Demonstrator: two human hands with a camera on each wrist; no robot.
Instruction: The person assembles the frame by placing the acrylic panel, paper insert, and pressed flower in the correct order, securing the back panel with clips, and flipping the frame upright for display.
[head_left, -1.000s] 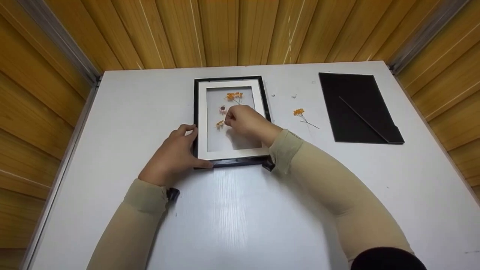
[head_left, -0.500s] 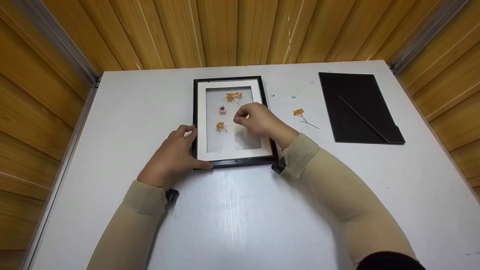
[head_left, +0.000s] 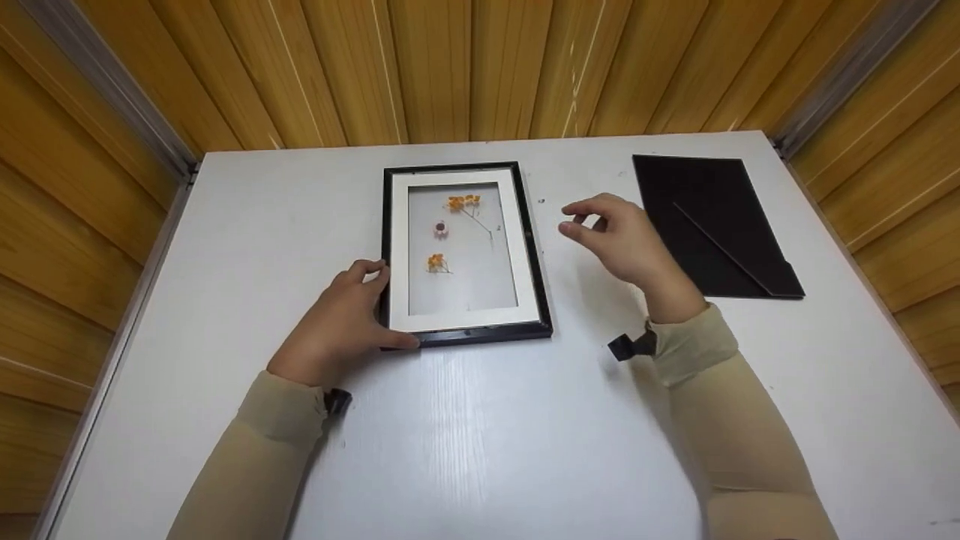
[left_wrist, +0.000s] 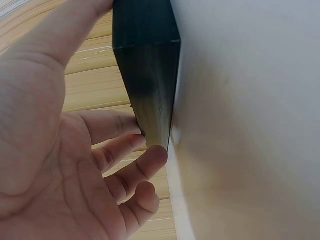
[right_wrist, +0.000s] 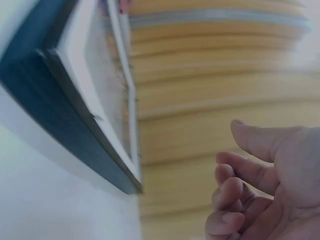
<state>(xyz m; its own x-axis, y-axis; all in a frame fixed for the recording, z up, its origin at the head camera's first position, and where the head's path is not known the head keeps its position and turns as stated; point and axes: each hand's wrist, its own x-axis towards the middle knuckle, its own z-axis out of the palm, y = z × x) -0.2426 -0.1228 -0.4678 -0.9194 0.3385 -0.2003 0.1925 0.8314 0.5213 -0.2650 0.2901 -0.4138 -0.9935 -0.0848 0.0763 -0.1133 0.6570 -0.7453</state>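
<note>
A black picture frame [head_left: 534,262] with a white mat [head_left: 401,255] lies flat on the table. Inside its window are an orange dried flower sprig [head_left: 456,202], a small pink flower [head_left: 441,228] and a shorter orange sprig [head_left: 436,262]. My left hand [head_left: 337,319] holds the frame's near left corner, thumb along the front edge and fingers against the left side. In the left wrist view, the fingers touch the frame's dark side [left_wrist: 150,85]. My right hand [head_left: 619,236] hangs over the table right of the frame, its thumb apart from loosely bent fingers, nothing between them.
A black backing board [head_left: 712,255] with a slanting strip [head_left: 720,247] lies on the white table [head_left: 450,435] at the right, partly behind my right hand. Wood-patterned walls [head_left: 435,67] stand at the back and sides.
My right hand has left the lower orange sprig inside the frame and moved right, over where another orange sprig lay; that sprig is now hidden. The left hand stays on the corner.
</note>
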